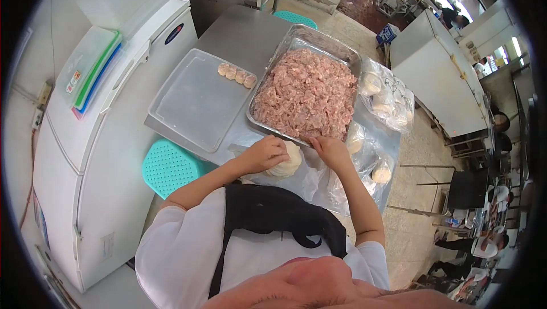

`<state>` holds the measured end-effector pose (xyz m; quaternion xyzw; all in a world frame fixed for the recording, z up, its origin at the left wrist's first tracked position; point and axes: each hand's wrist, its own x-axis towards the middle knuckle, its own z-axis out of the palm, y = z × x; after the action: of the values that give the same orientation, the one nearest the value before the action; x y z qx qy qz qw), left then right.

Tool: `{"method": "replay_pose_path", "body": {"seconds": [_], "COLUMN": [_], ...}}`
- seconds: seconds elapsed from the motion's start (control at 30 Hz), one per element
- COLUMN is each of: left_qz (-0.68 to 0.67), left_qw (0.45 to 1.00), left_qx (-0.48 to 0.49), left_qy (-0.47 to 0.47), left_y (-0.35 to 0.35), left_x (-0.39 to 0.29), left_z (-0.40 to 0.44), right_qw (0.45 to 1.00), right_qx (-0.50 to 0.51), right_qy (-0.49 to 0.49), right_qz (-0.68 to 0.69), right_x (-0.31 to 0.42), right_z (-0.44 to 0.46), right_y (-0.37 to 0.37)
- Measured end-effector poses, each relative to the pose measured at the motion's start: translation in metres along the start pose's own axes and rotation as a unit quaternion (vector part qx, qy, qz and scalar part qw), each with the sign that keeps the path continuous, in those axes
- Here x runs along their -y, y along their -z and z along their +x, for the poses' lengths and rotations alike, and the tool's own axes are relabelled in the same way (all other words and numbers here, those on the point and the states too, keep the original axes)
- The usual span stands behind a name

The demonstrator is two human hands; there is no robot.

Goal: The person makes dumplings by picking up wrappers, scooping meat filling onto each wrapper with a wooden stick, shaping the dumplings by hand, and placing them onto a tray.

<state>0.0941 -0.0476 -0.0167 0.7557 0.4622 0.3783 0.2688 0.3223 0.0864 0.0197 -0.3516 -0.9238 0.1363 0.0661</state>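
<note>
My left hand is on a pale, round stack of dough wrappers, its fingers bent and pinched together at the top. Just right of it, my right hand has its fingers closed at the near rim of a deep metal tray. What those fingers hold, if anything, is hidden. Pink minced meat fills the tray. To the left lies a translucent plastic lid or tray with several small filled dumplings in a row at its far right corner.
Plastic bags with pale rounds lie right of the meat tray on the metal table. A turquoise stool stands below the table's left edge. A white freezer borders the left side. Other people work in the far right background.
</note>
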Motion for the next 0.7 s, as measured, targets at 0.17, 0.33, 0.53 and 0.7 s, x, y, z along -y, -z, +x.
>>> {"method": "replay_pose_path", "body": {"seconds": [0.17, 0.33, 0.53, 0.7], "left_qz": [-0.09, -0.119, -0.368, -0.629], "left_qw": [0.993, 0.98, 0.877, 0.735], "left_qx": [-0.071, -0.122, -0.259, -0.163], "left_qy": [0.042, 0.105, 0.17, 0.193], "left_y": [0.005, -0.007, -0.008, 0.013], "left_x": [-0.013, -0.012, -0.006, -0.021], "left_z": [0.002, 0.002, 0.013, 0.029], "right_qw": [0.996, 0.99, 0.992, 0.912], "right_qx": [0.013, 0.075, -0.002, 0.02], "right_qy": [-0.007, -0.011, 0.024, -0.137], "right_qz": [0.088, -0.12, 0.125, 0.387], "right_x": [0.001, 0.039, 0.006, -0.001], "right_z": [0.015, 0.033, 0.021, 0.012], "right_y": [0.018, 0.007, -0.019, 0.003]}}
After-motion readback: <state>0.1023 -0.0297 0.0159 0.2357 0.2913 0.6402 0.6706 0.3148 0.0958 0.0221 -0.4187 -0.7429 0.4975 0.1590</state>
